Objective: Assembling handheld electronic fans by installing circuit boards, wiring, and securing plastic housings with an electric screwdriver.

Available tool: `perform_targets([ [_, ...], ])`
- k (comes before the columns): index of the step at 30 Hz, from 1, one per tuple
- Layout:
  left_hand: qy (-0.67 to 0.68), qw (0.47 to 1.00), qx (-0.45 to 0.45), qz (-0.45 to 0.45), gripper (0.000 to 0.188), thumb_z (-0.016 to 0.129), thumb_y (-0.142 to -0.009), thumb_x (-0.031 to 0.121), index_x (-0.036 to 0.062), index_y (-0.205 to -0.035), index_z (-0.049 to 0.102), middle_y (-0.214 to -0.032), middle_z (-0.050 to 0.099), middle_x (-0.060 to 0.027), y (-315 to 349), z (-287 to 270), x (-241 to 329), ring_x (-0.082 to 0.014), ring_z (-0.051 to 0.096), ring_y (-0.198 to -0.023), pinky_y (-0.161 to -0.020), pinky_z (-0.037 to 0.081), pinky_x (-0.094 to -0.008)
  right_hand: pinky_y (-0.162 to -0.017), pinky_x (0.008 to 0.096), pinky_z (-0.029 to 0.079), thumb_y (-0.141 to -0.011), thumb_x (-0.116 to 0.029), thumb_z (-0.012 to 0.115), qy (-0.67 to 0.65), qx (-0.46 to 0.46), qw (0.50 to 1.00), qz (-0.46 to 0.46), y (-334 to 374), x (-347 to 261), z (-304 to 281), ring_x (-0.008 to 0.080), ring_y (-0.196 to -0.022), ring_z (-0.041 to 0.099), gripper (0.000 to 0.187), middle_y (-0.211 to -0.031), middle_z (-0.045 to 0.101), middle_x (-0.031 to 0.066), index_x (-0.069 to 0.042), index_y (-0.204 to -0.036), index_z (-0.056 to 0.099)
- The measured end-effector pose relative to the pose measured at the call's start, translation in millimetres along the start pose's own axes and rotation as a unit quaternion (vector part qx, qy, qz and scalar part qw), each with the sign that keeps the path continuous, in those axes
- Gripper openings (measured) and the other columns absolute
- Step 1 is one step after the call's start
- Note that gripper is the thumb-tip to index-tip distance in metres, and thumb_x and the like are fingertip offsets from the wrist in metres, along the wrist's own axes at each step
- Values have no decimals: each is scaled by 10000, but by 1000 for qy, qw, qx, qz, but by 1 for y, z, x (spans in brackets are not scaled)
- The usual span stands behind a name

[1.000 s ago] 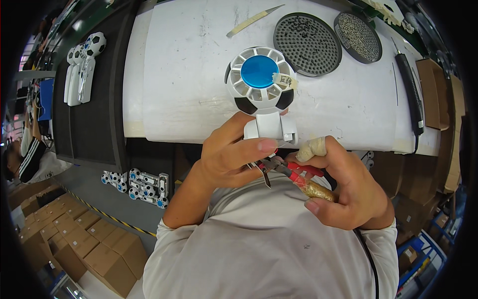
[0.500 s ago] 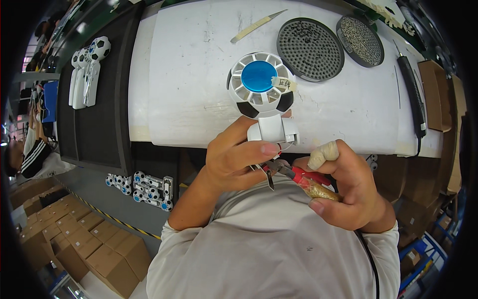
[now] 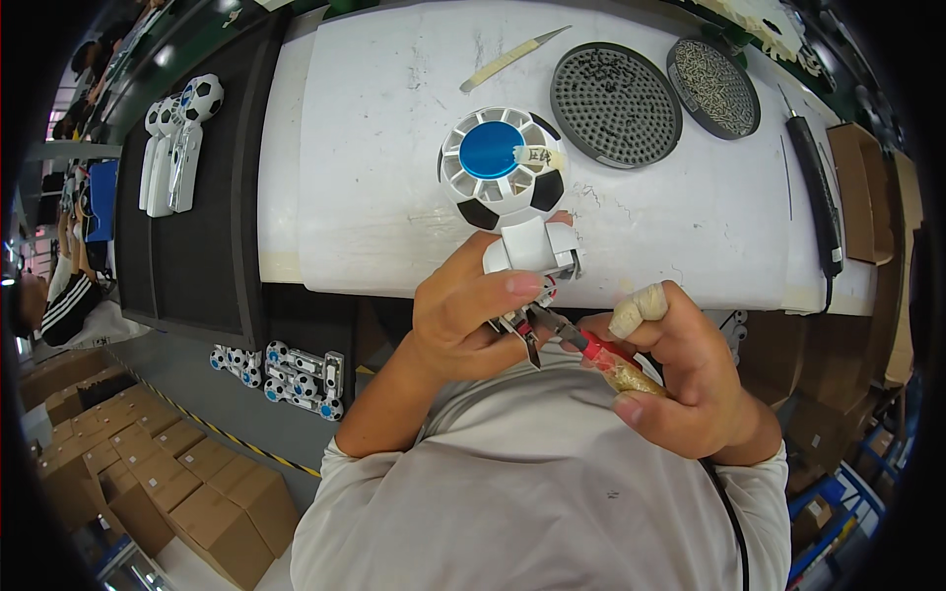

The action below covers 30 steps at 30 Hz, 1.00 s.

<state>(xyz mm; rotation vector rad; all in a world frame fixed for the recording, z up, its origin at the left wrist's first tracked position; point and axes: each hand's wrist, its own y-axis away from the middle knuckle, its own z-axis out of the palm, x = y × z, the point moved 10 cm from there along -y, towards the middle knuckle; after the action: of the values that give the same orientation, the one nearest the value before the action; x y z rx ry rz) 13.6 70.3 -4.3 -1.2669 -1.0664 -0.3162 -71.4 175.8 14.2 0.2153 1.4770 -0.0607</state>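
Observation:
My left hand [image 3: 463, 305] is closed around the white neck of a handheld fan [image 3: 525, 246] whose round head looks like a black-and-white football with a blue disc [image 3: 492, 150]. A strip of tape with handwriting sticks to the head. Below the neck, the opened lower end shows small wires and metal parts. In my right hand [image 3: 690, 379] is a pair of pliers [image 3: 599, 353] with red handles, partly wrapped in yellowish tape. Their jaws reach the exposed parts beside my left fingers; what they grip is too small to tell. Beige wrapping covers one right fingertip.
On the white-covered table lie a tape-handled pointed blade [image 3: 514, 59], a round dark tray of black screws [image 3: 616, 103] and a smaller tray of silver screws [image 3: 713, 87]. An electric screwdriver [image 3: 816, 197] lies right. More football fans [image 3: 182, 148] rest on the black left surface; cardboard boxes [image 3: 212, 502] stand lower left.
The fan has shifted slightly left and tilted, its head turning a little. The plier jaws have moved slightly left with it, still at the exposed parts.

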Motion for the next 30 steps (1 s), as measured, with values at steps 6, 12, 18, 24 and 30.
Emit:
perform_targets([
  [6,-6,999,-42,12,760,761,-767,-23,207,-1359,344,-1288,456,-412,-3,3,1,-534,533,-1158,-930,490,-551,-976,330,388,-714,-55,622,45,-71,987,133,6,2,2,218,-1019,549,437,-1114,592,198,26,-1091,416],
  [12,-21,999,-38,31,769,763,-777,5,215,-1382,338,-1294,450,-412,-6,4,3,-536,523,-1168,-938,481,-560,-961,326,403,-688,-73,647,70,-65,989,117,5,-5,-1,216,-1000,555,449,-1113,597,192,34,-1070,438],
  [18,-20,998,-44,32,777,755,-792,18,219,-1401,315,-1311,430,-416,-5,5,3,-534,509,-1186,-941,475,-565,-714,289,486,-715,-42,674,90,-95,990,48,5,-19,-2,215,-739,601,424,-905,596,144,33,-1064,447],
  [24,-9,995,83,46,738,834,-612,-5,112,-1271,522,-1241,546,-339,-3,-10,1,-444,596,-1116,-884,504,-425,-719,312,499,-698,-38,683,182,-42,981,-54,9,-39,0,247,-755,620,420,-931,606,167,32,-1049,464],
  [30,2,995,97,27,728,798,-617,-24,96,-1279,522,-1272,532,-342,0,-16,-5,-435,588,-1122,-910,485,-427,-857,318,466,-677,-88,641,188,-19,980,-55,9,-37,-2,254,-904,603,413,-1070,608,219,23,-1039,475],
])
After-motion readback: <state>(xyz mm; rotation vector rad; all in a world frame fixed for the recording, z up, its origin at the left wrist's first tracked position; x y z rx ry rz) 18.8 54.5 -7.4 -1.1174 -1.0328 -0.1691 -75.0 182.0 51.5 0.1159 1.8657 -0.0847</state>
